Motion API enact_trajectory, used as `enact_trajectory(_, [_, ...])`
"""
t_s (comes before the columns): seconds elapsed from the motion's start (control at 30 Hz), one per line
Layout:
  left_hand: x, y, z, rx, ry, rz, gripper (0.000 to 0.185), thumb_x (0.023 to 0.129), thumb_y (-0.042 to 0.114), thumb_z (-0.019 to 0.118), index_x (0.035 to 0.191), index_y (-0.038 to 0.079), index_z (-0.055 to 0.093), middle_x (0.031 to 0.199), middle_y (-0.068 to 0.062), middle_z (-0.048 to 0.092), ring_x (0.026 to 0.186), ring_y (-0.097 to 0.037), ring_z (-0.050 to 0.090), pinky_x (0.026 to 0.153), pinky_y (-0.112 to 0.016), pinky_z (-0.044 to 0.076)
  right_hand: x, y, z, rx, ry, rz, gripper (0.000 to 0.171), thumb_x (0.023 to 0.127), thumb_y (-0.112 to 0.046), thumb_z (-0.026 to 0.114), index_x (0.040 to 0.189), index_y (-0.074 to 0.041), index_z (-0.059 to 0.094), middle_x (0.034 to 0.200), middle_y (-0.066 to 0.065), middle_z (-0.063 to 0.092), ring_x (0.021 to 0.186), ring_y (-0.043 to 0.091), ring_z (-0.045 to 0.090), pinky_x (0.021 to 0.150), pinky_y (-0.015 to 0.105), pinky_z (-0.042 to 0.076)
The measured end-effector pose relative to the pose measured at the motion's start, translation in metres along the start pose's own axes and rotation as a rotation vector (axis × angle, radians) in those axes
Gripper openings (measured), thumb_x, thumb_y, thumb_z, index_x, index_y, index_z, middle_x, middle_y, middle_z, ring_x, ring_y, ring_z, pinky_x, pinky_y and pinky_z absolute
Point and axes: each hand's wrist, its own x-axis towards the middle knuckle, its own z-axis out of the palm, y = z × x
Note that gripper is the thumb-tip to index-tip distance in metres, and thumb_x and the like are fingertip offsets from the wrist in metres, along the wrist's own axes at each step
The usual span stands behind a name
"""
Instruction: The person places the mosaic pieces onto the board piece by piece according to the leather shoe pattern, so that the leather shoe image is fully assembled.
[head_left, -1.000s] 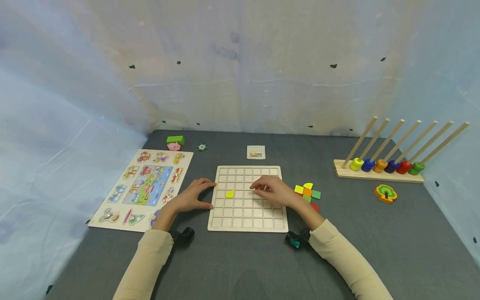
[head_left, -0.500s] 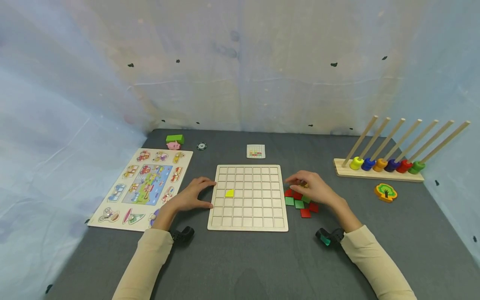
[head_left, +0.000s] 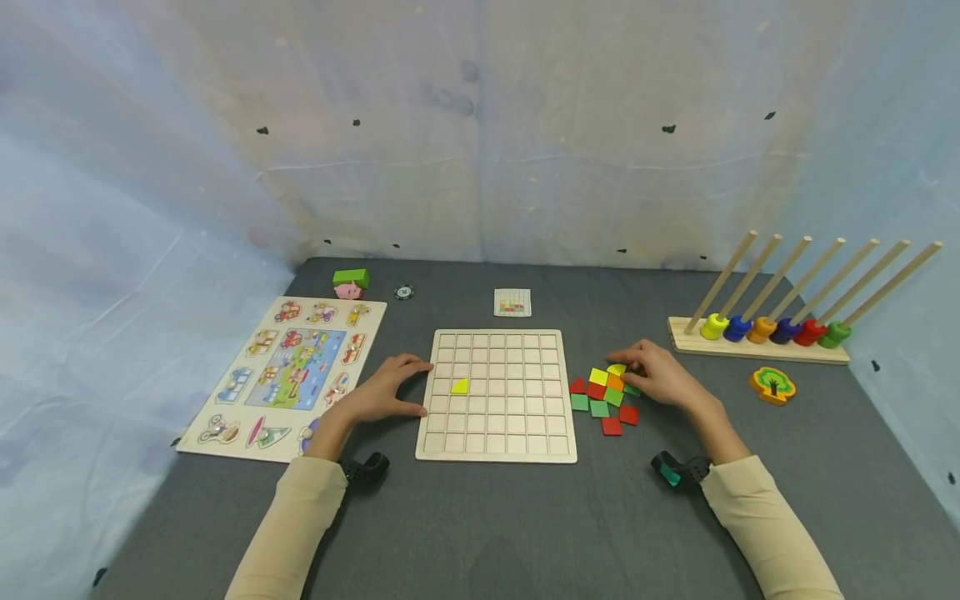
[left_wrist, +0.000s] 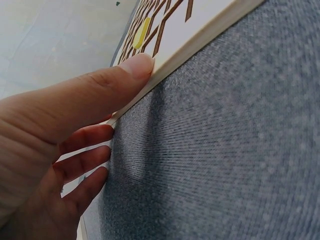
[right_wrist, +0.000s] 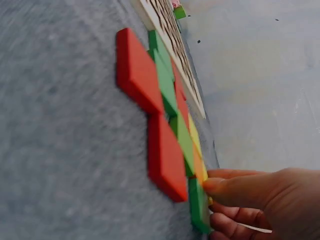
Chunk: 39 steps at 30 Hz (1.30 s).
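A wooden grid board (head_left: 495, 451) lies in the middle of the grey table with one yellow tile (head_left: 459, 386) in a cell. My left hand (head_left: 386, 392) rests against the board's left edge (left_wrist: 200, 35), thumb tip pressed to the rim and fingers relaxed. Just right of the board lies a cluster of red, green, yellow and orange tiles (head_left: 600, 393). My right hand (head_left: 651, 375) is at the cluster's far right side. In the right wrist view its thumb and curled fingers (right_wrist: 235, 191) pinch a green tile (right_wrist: 199, 210) at the end of the cluster.
A picture puzzle board (head_left: 288, 375) lies to the left, with a green block and pink pig (head_left: 350, 285) and a round token (head_left: 404, 293) behind it. A small pattern card (head_left: 512, 302) sits behind the grid. At right stand a peg rack with coloured rings (head_left: 757, 337) and a tree piece (head_left: 771, 387).
My right hand left the grid board and moved right onto the tile cluster, then further to its right side. The left hand stayed on the board's edge.
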Motion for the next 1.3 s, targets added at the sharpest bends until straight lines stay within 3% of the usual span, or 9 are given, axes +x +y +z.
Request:
enact_trajectory(0.13, [0.0,-0.001,0.001,-0.006,0.002,0.007,0.074,0.078,0.035,0.075,0.139,0.007,0.043,0.135,-0.015,0.039,0.125,-0.034,0.032,0.101,-0.055,0.029,-0.002,0.002,0.002,-0.002,0.001,0.013,0.021,0.085,0.0,0.064,0.106,0.002,0.067,0.096,0.015,0.058,0.08,0.025,0.052,0.067,0.035,0.042])
enact_trajectory(0.3, [0.001,-0.003,0.002,-0.004,0.002,0.009,0.074,0.079,0.036,0.075,0.139,0.008,0.042,0.136,-0.015,0.038,0.126,-0.034,0.032,0.1,-0.054,0.029,0.0,0.003,0.002,-0.005,0.006,0.051,0.01,0.086,-0.002,0.065,0.096,-0.002,0.064,0.089,0.009,0.059,0.071,0.016,0.048,0.063,0.032,0.041])
enact_trajectory(0.57, [0.001,-0.002,0.001,-0.004,-0.003,-0.003,0.074,0.079,0.035,0.075,0.14,0.007,0.042,0.137,-0.016,0.038,0.126,-0.034,0.031,0.101,-0.055,0.028,0.01,-0.003,0.008,-0.054,0.122,0.045,0.015,0.084,-0.003,0.067,0.099,-0.003,0.072,0.085,0.007,0.063,0.065,0.013,0.045,0.061,0.032,0.038])
enact_trajectory(0.83, [0.0,-0.001,0.001,-0.003,-0.003,-0.001,0.074,0.079,0.034,0.075,0.139,0.007,0.042,0.136,-0.015,0.038,0.126,-0.034,0.032,0.101,-0.054,0.029,0.029,-0.038,0.028,0.128,0.153,0.035,0.008,0.084,-0.012,0.07,0.092,-0.01,0.07,0.08,0.0,0.063,0.062,0.011,0.052,0.057,0.027,0.043])
enact_trajectory(1.03, [-0.001,0.0,0.0,-0.014,-0.006,0.002,0.073,0.079,0.033,0.075,0.139,0.007,0.042,0.136,-0.016,0.038,0.126,-0.034,0.031,0.101,-0.054,0.028,0.049,-0.067,0.055,0.254,0.137,0.004,0.006,0.086,-0.01,0.067,0.09,-0.007,0.064,0.078,0.001,0.063,0.065,0.011,0.059,0.058,0.025,0.047])
enact_trajectory(1.3, [-0.001,0.0,0.0,-0.013,-0.008,0.008,0.073,0.079,0.033,0.075,0.139,0.007,0.042,0.136,-0.015,0.038,0.126,-0.034,0.032,0.101,-0.054,0.028,0.07,-0.094,0.086,0.368,0.102,-0.051,0.015,0.088,-0.007,0.064,0.102,-0.004,0.063,0.074,0.001,0.062,0.057,0.01,0.054,0.054,0.024,0.043])
